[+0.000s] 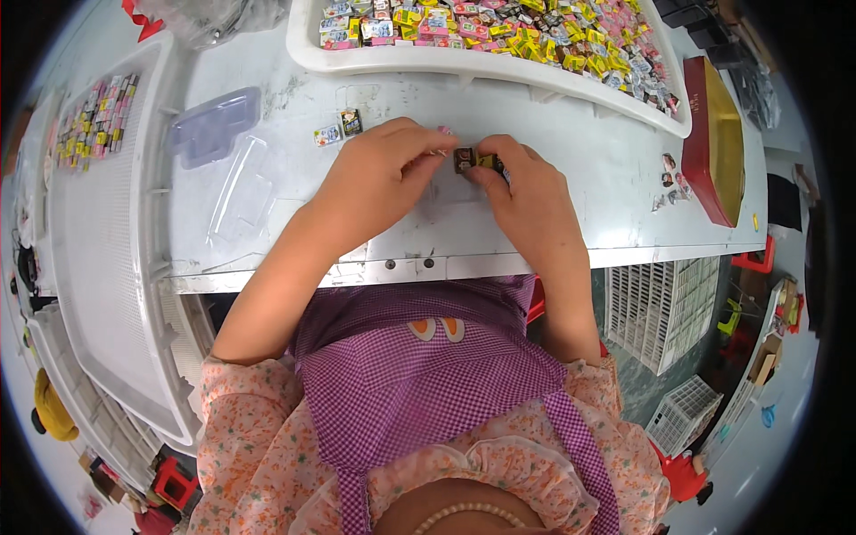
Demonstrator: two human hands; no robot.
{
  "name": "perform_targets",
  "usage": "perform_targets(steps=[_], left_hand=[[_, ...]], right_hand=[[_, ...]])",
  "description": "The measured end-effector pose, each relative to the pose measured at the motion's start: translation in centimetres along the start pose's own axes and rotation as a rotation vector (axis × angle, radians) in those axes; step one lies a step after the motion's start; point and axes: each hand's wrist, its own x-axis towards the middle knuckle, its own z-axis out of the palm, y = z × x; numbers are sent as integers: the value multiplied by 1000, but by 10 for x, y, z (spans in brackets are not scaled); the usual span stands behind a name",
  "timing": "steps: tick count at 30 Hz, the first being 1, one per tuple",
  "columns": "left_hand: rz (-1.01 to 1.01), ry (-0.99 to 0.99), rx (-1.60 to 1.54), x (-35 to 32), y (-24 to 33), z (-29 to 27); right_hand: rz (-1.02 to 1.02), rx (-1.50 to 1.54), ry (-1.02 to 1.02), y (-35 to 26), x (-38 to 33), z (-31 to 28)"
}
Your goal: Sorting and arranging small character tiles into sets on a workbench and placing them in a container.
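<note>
My right hand (530, 187) is closed on a small yellow-and-black box (493, 164), with thumb and fingers on either side of it. Right beside that, a dark brown small box (463, 160) sits between my two hands. My left hand (379, 168) is closed in a pinch close to the brown box; what its fingertips hold, if anything, is too small to make out. Something pink (444, 131) peeks out beyond the left fingertips. Farther left on the table lie a black small box (351, 121) and a white-and-yellow one (327, 135).
A white tray (401, 61) heaped with small colourful boxes stands at the far side. A red-and-gold tin (713, 147) is at the right, near some small wrapped pieces (670, 183). Leftward lie a bluish plastic tray (214, 125), a clear one (242, 192) and a long white tray (98, 241).
</note>
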Motion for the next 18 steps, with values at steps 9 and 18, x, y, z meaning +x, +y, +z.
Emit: perform_targets(steps=[9, 18], left_hand=[[-121, -103, 60, 2, 8, 3], [-36, -184, 180, 10, 12, -6]], right_hand=[[-11, 297, 283, 19, -4, 5], [-147, 376, 380, 28, -7, 7]])
